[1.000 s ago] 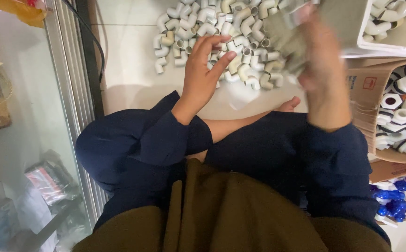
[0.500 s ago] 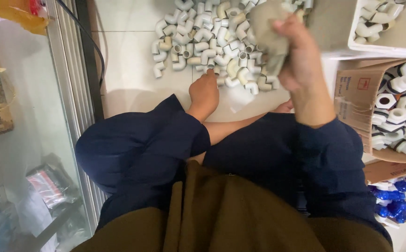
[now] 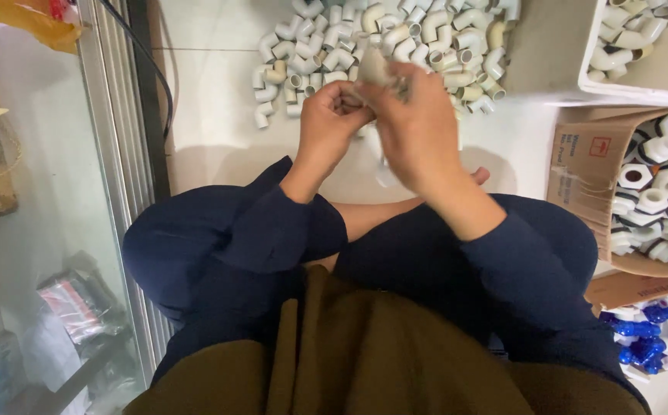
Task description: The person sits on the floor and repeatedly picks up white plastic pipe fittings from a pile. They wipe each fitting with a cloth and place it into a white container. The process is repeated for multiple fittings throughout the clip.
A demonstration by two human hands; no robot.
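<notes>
Both hands meet above the floor (image 3: 211, 123), close together. The left hand (image 3: 330, 123) and right hand (image 3: 418, 123) are clamped on a pale elbow fitting (image 3: 374, 69) between them. It sits just over the near edge of the heap of white pipe elbows (image 3: 426, 38). A cardboard box of white nuts (image 3: 580, 165) stands to the right.

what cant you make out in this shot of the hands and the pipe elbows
Head view:
- What the left hand and right hand pinch: a pale piece, blurred and mostly covered by fingers.
- Pile of white elbows: top cut off by the frame edge.
- Cardboard box of white nuts: right side cut off.
</notes>
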